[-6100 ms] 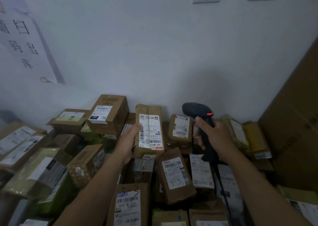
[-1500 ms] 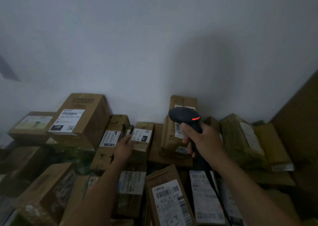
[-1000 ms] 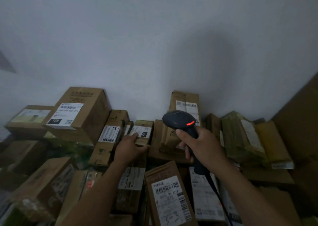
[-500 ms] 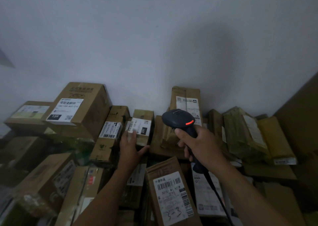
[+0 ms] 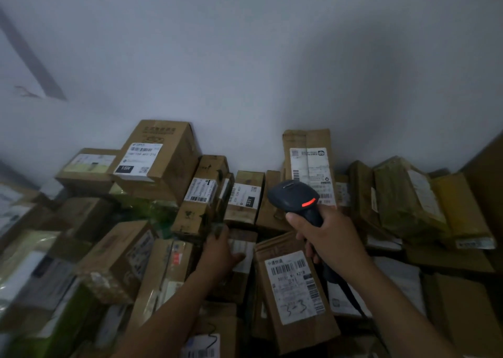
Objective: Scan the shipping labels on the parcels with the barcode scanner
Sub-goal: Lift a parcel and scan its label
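- In the middle of the parcel heap along the wall, we see the right hand wrapped tight round the handle of the barcode scanner. The red light on its head is lit.
- The scanner is held above the pile, in front of the tall upright parcel leaning on the wall, whose label faces us.
- The left hand lies on a small parcel low in the pile, thumb across its white label. It is blurred, so we cannot tell whether the fingers grip or only rest.
- A flat parcel marked "3-3" lies between the forearms, just beside the small parcel.
- The 15H box tops the left stack.
- The 231 box stands just left of the scanner head.
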`<action>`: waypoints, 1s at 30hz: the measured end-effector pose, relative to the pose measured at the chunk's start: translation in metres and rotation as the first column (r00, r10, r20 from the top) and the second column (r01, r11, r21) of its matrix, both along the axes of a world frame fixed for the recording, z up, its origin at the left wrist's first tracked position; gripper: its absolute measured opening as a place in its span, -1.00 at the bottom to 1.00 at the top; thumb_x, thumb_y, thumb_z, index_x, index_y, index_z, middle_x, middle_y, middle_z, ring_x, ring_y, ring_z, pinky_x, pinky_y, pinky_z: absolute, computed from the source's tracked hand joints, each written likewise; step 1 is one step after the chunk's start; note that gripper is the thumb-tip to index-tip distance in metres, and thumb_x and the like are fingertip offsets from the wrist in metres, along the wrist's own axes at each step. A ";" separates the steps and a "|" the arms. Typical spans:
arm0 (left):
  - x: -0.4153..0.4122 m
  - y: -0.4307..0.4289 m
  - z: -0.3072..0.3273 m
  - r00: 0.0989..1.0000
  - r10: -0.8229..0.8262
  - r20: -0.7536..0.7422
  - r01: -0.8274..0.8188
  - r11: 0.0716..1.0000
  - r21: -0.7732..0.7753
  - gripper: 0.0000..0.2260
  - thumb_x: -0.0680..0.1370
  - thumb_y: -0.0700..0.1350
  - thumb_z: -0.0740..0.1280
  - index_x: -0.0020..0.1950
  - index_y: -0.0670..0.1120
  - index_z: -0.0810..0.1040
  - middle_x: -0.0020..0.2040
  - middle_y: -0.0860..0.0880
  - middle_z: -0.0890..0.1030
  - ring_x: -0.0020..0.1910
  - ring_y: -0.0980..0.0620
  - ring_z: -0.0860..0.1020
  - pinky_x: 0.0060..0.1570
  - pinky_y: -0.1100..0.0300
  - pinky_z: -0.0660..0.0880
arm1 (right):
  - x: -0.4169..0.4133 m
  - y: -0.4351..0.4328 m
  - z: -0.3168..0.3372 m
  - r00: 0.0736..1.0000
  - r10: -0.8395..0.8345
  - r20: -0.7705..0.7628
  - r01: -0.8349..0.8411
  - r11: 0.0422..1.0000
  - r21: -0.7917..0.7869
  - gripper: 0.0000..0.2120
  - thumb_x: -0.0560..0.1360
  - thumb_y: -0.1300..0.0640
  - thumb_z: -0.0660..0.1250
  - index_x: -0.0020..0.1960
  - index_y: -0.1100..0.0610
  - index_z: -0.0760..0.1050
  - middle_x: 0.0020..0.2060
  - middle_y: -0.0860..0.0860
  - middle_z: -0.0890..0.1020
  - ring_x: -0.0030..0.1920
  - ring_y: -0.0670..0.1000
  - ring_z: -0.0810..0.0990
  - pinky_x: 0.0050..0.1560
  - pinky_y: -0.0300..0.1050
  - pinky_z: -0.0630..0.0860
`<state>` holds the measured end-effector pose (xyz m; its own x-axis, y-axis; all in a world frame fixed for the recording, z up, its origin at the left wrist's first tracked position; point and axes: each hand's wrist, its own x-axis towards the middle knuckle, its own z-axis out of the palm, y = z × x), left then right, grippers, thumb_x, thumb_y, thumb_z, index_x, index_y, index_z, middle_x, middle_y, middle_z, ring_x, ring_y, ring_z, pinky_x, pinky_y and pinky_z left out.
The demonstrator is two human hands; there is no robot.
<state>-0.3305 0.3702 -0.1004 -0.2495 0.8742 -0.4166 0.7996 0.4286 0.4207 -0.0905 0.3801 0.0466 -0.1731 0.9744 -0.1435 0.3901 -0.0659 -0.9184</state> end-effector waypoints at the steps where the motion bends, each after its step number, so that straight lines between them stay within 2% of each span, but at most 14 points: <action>1: 0.000 -0.005 -0.001 1.000 0.008 0.007 -0.008 0.999 -0.038 -0.10 0.51 0.11 0.44 0.63 -0.07 -0.08 0.58 -0.22 0.06 0.51 -0.22 0.20 0.39 0.00 0.32 | -0.001 -0.007 -0.002 1.000 0.002 0.005 -0.002 1.000 -0.004 -0.75 0.49 -0.04 0.43 -0.20 0.12 0.51 -0.43 0.09 0.60 -0.55 -0.07 0.53 -0.47 -0.17 0.46; 4: -0.001 -0.013 -0.003 1.000 0.004 0.028 -0.001 0.991 -0.132 0.08 0.43 0.21 0.48 0.60 0.00 -0.27 0.58 -0.25 -0.09 0.53 -0.27 0.13 0.43 -0.08 0.30 | -0.003 -0.025 -0.009 0.998 0.040 0.056 -0.040 0.999 -0.005 -0.81 0.47 -0.05 0.45 -0.15 0.05 0.54 -0.38 0.04 0.61 -0.49 -0.12 0.58 -0.47 -0.26 0.47; 8: 0.004 -0.014 -0.006 0.999 -0.040 -0.016 0.034 0.965 -0.262 0.19 0.39 0.27 0.48 0.51 0.09 -0.50 0.55 -0.29 -0.27 0.54 -0.35 -0.04 0.47 -0.20 0.19 | -0.006 -0.032 -0.015 0.991 0.066 0.118 -0.065 0.998 -0.012 -0.84 0.44 -0.11 0.46 -0.13 -0.07 0.53 -0.30 -0.03 0.65 -0.33 -0.14 0.63 -0.26 -0.13 0.59; 10: 0.006 -0.014 -0.004 0.999 -0.040 -0.010 0.036 0.960 -0.279 0.19 0.40 0.27 0.47 0.49 0.11 -0.53 0.54 -0.29 -0.30 0.54 -0.35 -0.08 0.48 -0.20 0.16 | -0.005 -0.029 -0.015 0.995 0.024 0.097 -0.025 1.000 0.009 -0.84 0.43 -0.11 0.47 -0.15 -0.07 0.54 -0.33 -0.07 0.63 -0.31 -0.17 0.62 -0.27 -0.10 0.57; 15: 0.006 -0.015 -0.002 0.999 -0.035 0.026 0.041 0.949 -0.311 0.16 0.41 0.25 0.47 0.50 0.14 -0.49 0.54 -0.28 -0.35 0.54 -0.37 -0.11 0.48 -0.24 0.16 | -0.002 -0.025 -0.008 0.995 -0.004 0.095 0.003 1.000 0.006 -0.77 0.45 -0.06 0.47 -0.22 0.06 0.52 -0.50 -0.06 0.55 -0.48 -0.19 0.53 -0.37 -0.21 0.42; 22: 0.008 -0.019 0.020 0.990 0.055 0.131 -0.027 0.978 -0.208 0.19 0.36 0.26 0.51 0.51 0.19 -0.46 0.51 -0.30 -0.33 0.53 -0.39 -0.03 0.45 -0.18 0.20 | 0.002 -0.033 -0.002 0.995 0.037 0.094 -0.035 0.999 -0.024 -0.80 0.47 -0.04 0.46 -0.20 0.06 0.53 -0.54 -0.19 0.55 -0.50 -0.21 0.53 -0.41 -0.28 0.38; 28: 0.000 -0.033 0.045 0.954 0.140 0.266 -0.151 0.988 0.022 0.21 0.32 0.19 0.57 0.54 0.20 -0.39 0.54 -0.23 -0.08 0.52 -0.30 0.12 0.45 -0.16 0.19 | 0.003 -0.045 0.011 0.999 0.040 0.034 -0.040 0.999 -0.012 -0.80 0.48 0.02 0.46 -0.21 0.10 0.53 -0.55 -0.09 0.54 -0.54 -0.16 0.51 -0.49 -0.33 0.40; 30: -0.003 -0.035 0.059 0.939 0.159 0.306 -0.194 0.977 0.088 0.26 0.23 0.25 0.59 0.52 0.26 -0.39 0.55 -0.20 -0.01 0.51 -0.28 0.15 0.44 -0.18 0.23 | 0.004 -0.050 0.017 0.999 0.033 0.037 -0.033 0.999 -0.010 -0.79 0.48 0.01 0.45 -0.19 0.12 0.53 -0.52 0.02 0.57 -0.54 -0.13 0.53 -0.48 -0.31 0.43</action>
<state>-0.3330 0.3350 -0.0410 -0.2849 0.8736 -0.3946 0.5479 0.4862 0.6807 -0.0865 0.3301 0.0633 -0.1998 0.9667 -0.1598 0.4258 -0.0612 -0.9027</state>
